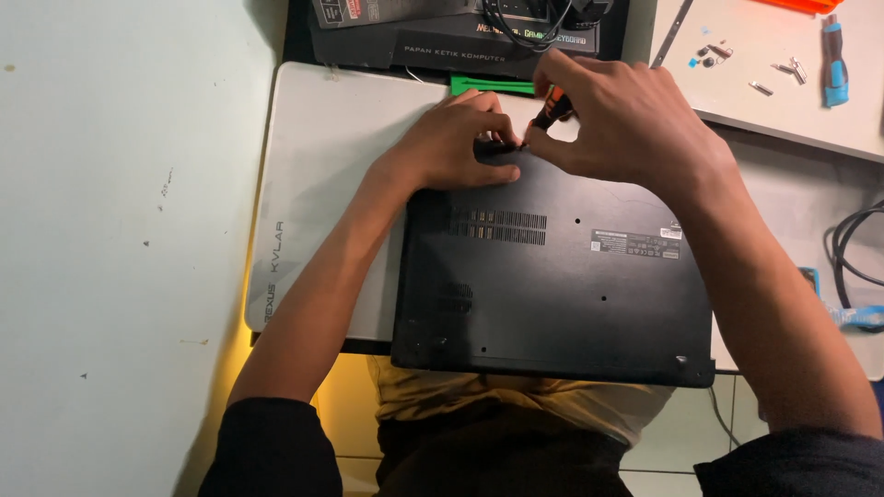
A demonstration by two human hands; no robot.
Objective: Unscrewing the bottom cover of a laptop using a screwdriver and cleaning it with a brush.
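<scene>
Head view, right hand (626, 124) gripping screwdriver (551, 109) — tip seemingly on laptop (552, 285) edge

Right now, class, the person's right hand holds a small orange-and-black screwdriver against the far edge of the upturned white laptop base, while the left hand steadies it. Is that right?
Not quite. In the head view the upturned laptop base is black, not white. The right hand does hold the small orange-and-black screwdriver at its far edge, and the left hand steadies it.

laptop (552, 285) upside down on mat (313, 184), hands (516, 138) at its far edge, loose screws (755, 74) far right
</scene>
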